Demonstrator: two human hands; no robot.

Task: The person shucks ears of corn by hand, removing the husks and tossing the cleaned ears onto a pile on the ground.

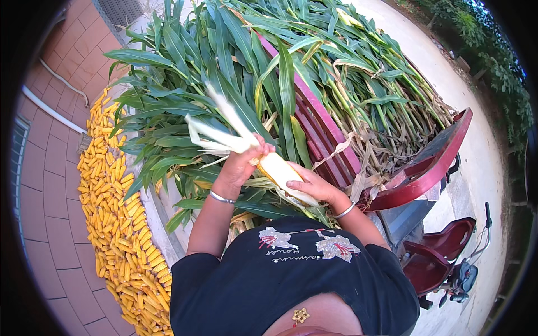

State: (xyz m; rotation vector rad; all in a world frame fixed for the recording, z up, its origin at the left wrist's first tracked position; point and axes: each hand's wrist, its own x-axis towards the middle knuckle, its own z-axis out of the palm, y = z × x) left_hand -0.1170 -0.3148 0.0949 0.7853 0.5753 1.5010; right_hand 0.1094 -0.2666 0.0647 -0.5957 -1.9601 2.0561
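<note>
An ear of corn (274,164) is held in front of my chest, tilted down toward the right. Yellow kernels show along its edge, and a pale husk leaf (290,178) still covers much of its face. My left hand (250,153) grips the upper end, where peeled husk leaves (225,126) stick out up and to the left. My right hand (313,183) is wrapped around the lower part of the ear, thumb across the husk. Leafy green corn stalks (176,101) lie piled just beyond both hands.
Husked yellow corn cobs (122,235) cover a long strip of ground at the left, beside a tiled wall (50,201). A red-sided cart (437,185) loaded with more stalks (365,84) stands at the right. Its dark red seats (428,264) and handlebar (483,243) are nearer.
</note>
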